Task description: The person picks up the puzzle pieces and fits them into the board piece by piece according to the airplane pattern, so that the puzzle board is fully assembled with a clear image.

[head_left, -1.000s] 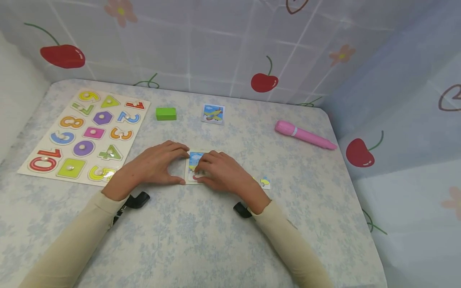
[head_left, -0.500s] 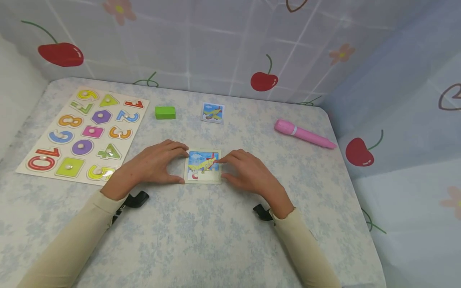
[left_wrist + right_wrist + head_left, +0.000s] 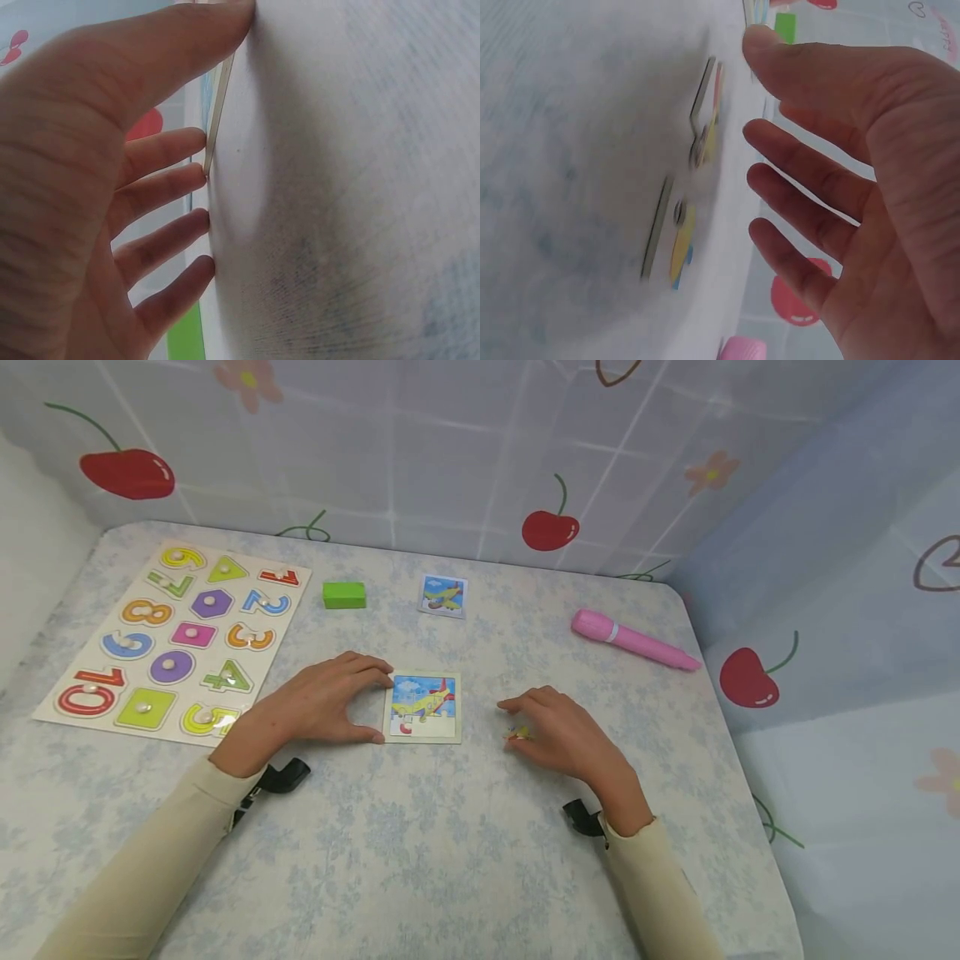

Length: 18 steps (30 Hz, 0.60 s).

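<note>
A small square jigsaw puzzle (image 3: 423,693) with a yellow plane on blue sky lies flat in its pale frame. Part of its lower area shows bare board. At the frame's left side, my left hand (image 3: 322,702) rests with thumb and fingertips against the edge, fingers fairly straight. To the right of the frame, my right hand (image 3: 570,739) hovers low over loose jigsaw pieces (image 3: 519,733), partly hidden by it. The right wrist view shows two pieces, a nearer one (image 3: 681,251) and another one (image 3: 709,120), on the cloth; thumb and fingers are spread apart from them.
A number-and-shape peg board (image 3: 172,643) lies at left. Behind the puzzle are a green block (image 3: 344,595) and a small plane picture card (image 3: 443,597). A pink pen-shaped object (image 3: 636,640) lies at right. Patterned curtain (image 3: 465,452) borders the table's back and right.
My right hand has left the puzzle and moved right, over the loose pieces. A red-tailed part of the plane now shows uncovered in the frame. The left hand has stayed put.
</note>
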Each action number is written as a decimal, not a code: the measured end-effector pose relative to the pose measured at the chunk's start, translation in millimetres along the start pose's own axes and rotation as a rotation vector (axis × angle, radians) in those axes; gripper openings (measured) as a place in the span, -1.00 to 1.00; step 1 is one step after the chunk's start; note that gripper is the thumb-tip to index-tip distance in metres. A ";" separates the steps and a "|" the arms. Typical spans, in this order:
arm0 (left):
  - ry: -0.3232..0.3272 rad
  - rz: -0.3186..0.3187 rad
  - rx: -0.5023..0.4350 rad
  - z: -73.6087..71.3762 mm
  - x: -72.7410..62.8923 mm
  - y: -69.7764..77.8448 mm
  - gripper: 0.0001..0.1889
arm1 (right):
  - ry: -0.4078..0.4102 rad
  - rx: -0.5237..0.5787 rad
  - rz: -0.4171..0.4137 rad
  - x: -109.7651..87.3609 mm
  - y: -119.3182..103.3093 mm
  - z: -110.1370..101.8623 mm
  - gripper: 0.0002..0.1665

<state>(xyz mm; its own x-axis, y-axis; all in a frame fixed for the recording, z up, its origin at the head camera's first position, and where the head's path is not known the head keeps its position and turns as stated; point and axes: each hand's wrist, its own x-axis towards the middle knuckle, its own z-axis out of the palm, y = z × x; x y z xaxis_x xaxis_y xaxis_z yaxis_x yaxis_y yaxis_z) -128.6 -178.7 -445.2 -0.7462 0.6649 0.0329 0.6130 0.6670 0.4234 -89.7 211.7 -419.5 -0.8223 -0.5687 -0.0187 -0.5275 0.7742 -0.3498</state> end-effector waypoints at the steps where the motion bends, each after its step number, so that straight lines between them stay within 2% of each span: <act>1: 0.000 0.000 0.001 0.1 -0.1 0.0 -0.18 | -0.007 -0.002 0.006 -2.2 1.5 -0.2 -0.35; 8: 0.001 0.002 0.003 -0.1 -0.1 0.1 -0.18 | -0.020 -0.029 0.022 -13.3 8.7 0.5 -0.37; 18: -0.004 -0.002 0.004 0.9 -0.6 0.6 -0.17 | 0.037 -0.007 -0.045 -15.9 11.9 6.8 -0.55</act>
<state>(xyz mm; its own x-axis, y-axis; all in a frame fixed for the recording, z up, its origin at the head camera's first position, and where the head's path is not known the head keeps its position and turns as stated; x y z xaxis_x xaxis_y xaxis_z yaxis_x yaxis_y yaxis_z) -127.5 -178.3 -445.8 -0.7464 0.6649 0.0287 0.6126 0.6696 0.4199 -81.5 228.1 -429.7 -0.8049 -0.5925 0.0319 -0.5656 0.7499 -0.3431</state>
